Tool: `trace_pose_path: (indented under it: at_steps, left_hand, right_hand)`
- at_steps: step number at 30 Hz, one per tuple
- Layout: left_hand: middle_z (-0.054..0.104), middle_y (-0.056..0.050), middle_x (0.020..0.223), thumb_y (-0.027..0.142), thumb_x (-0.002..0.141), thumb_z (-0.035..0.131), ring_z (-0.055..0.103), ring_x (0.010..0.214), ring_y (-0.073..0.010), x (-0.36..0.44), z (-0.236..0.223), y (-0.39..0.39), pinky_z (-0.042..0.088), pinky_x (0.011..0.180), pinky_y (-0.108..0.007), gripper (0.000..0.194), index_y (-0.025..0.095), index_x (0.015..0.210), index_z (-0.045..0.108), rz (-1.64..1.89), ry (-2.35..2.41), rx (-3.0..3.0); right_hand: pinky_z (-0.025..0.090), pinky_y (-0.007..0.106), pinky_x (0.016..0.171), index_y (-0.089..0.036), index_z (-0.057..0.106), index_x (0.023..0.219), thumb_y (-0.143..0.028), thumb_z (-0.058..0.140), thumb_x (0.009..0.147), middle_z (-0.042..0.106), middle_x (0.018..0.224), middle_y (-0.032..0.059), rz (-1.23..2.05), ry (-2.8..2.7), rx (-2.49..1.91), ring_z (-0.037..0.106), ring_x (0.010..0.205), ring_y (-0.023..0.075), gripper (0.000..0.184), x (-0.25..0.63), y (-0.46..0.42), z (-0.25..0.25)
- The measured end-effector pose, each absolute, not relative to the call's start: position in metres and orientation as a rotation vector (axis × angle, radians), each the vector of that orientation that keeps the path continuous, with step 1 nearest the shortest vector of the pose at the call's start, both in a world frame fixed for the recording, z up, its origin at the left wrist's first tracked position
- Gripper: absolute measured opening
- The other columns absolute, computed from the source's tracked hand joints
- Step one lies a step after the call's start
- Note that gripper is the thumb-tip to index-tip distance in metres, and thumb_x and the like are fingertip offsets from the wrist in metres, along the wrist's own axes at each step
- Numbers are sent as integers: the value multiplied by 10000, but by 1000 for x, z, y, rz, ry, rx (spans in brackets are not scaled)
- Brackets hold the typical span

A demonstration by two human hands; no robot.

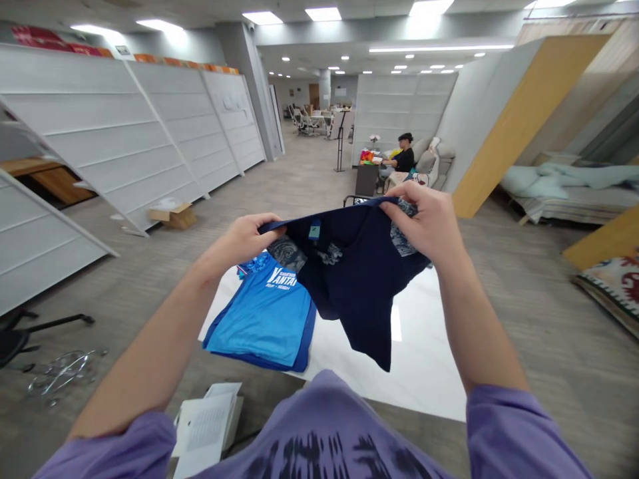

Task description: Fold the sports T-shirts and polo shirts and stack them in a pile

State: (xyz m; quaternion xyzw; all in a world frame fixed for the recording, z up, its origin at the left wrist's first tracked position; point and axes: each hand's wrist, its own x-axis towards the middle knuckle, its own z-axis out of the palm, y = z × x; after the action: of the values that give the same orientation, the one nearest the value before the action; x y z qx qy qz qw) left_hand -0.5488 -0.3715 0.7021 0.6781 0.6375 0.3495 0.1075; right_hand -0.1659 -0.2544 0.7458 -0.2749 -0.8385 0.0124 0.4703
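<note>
In front of me hangs a navy garment (362,286) with grey patterned panels and a small light-blue label inside its upper edge. Whether it is a shirt or shorts, I cannot tell. My left hand (249,238) pinches one end of that edge, my right hand (424,216) the other, so the edge is stretched between them. Its lower part hangs loose above the white table (424,359). On the left of the table, below my left hand, a bright blue T-shirt (264,313) with white lettering lies flat over darker blue cloth.
Below the table's front edge is a white box with papers (207,419). A wheeled chair base (30,339) stands at the left, and a cardboard box (172,216) lies on the floor. Farther back a person (403,156) sits by a dark cabinet (367,179). Beds are at the right.
</note>
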Motion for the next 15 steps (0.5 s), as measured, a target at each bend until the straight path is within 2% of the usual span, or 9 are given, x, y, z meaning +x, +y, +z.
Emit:
trace_pose_path:
  at_steps: [5, 10, 13, 15]
  left_hand:
    - [828, -80, 1028, 782, 827, 783, 749, 937, -277, -572, 680, -397, 611, 860, -366, 633, 200, 1063, 857, 1039, 1887, 1722]
    - [832, -89, 986, 827, 769, 836, 758, 855, -253, -583, 659, -432, 644, 805, -371, 726, 177, 1092, 835, 1181, 1771, 1399]
    - [804, -32, 886, 768, 840, 819, 694, 757, -190, -594, 656, -464, 599, 696, -308, 622, 179, 1040, 811, 1286, 1902, 1334]
    - [793, 8, 874, 710, 884, 806, 667, 757, -166, -605, 658, -492, 576, 689, -289, 514, 206, 983, 802, 1321, 2072, 1397]
  right_hand:
    - [509, 376, 788, -261, 780, 1061, -508, 699, 1028, 774, 929, 43, 26, -2063, -709, 713, 860, 248, 263, -167, -260, 733]
    - [481, 336, 744, -242, 773, 1012, -546, 725, 1012, 745, 836, 18, 146, -2085, -738, 666, 767, 205, 308, -173, -253, 715]
    - [443, 302, 678, -229, 762, 952, -574, 739, 1008, 714, 765, -4, 321, -2150, -725, 614, 692, 169, 351, -177, -262, 705]
    - [431, 291, 644, -231, 759, 924, -580, 736, 1019, 705, 738, -13, 474, -2224, -673, 595, 654, 153, 362, -180, -276, 700]
